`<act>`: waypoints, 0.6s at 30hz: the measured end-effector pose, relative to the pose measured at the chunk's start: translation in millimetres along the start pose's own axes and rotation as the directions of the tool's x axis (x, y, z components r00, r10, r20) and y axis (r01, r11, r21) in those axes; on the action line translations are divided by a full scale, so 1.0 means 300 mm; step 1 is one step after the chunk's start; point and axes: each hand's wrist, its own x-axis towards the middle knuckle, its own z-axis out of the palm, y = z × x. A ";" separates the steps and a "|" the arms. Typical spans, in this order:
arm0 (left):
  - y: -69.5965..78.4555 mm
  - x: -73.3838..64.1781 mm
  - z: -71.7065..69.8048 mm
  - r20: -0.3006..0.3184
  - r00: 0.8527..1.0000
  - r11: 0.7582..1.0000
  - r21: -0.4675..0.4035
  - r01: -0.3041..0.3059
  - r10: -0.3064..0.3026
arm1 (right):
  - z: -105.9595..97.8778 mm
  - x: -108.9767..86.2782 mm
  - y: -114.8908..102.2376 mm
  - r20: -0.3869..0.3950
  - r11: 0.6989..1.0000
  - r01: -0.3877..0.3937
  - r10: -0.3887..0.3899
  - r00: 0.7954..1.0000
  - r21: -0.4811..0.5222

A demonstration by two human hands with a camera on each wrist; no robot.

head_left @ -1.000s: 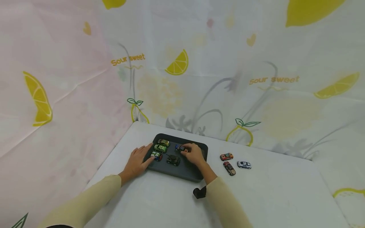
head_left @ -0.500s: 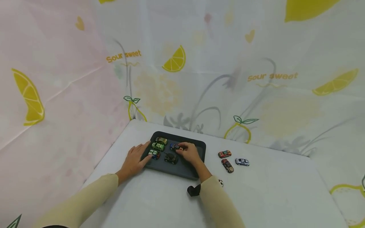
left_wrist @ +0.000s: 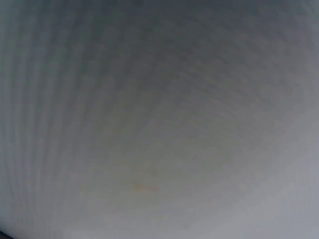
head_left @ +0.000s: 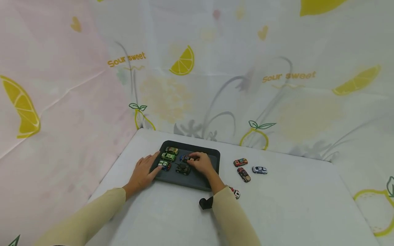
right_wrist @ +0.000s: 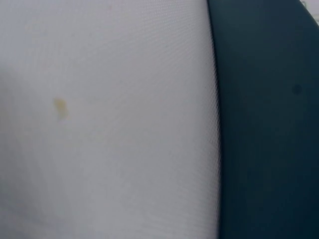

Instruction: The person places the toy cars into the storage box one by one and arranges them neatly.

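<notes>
A dark grey tray (head_left: 194, 183) lies on the white table. My left hand (head_left: 142, 173) rests at its left edge with fingers extended, the thumb reaching over the rim beside a white-and-green toy car (head_left: 165, 166). Inside the tray, my right hand (head_left: 203, 164) pinches a blue toy car (head_left: 184, 158) between thumb and fingers. Just below that car stands a dark toy military vehicle (head_left: 183, 168). A bright green toy car (head_left: 168, 157) and a yellowish one (head_left: 171, 150) line the tray's left side. The left wrist view is only a grey blur.
Right of the tray lie an orange-red toy car (head_left: 240, 162), a dark red one (head_left: 244, 174) and a white-and-blue one (head_left: 259, 170). A red-and-white toy car (head_left: 235, 192) is partly hidden by my right sleeve. Lemon-printed cloth (head_left: 215, 85) hangs behind the table.
My right hand has shifted slightly left in the tray with the blue toy car, bringing it nearer the left-hand cars. A red-and-white car has come into view beside my right sleeve.
</notes>
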 end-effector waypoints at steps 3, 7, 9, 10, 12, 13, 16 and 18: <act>0.004 -0.003 0.002 0.000 1.000 1.000 0.008 0.001 -0.001 | 0.000 -0.005 0.002 0.001 1.000 0.002 -0.002 1.000 -0.009; 0.013 0.001 -0.011 -0.014 1.000 1.000 0.020 -0.001 0.002 | -0.002 -0.004 -0.001 -0.008 0.999 0.032 -0.032 0.999 -0.020; 0.014 0.001 -0.018 -0.019 1.000 1.000 0.023 -0.002 0.002 | 0.000 -0.004 -0.003 -0.013 0.999 0.043 -0.043 0.999 -0.016; 0.015 -0.009 -0.013 -0.017 1.000 1.000 0.020 0.003 -0.003 | 0.005 -0.013 0.003 -0.011 0.999 0.042 -0.042 0.999 -0.011; 0.012 -0.017 -0.009 -0.012 1.000 1.000 0.017 0.006 -0.006 | 0.009 -0.021 0.005 -0.005 0.999 0.033 -0.033 0.999 -0.003; 0.012 -0.017 -0.010 -0.013 1.000 1.000 0.014 0.007 -0.006 | 0.010 -0.021 0.005 -0.002 0.999 0.032 -0.032 0.999 0.003; 0.010 -0.016 -0.007 -0.015 1.000 1.000 0.015 0.006 -0.006 | 0.007 -0.021 0.004 0.003 1.000 0.029 -0.029 1.000 0.010; 0.011 -0.015 -0.003 -0.014 1.000 1.000 0.021 0.008 -0.007 | 0.003 -0.022 0.004 0.009 1.000 0.021 -0.021 1.000 0.011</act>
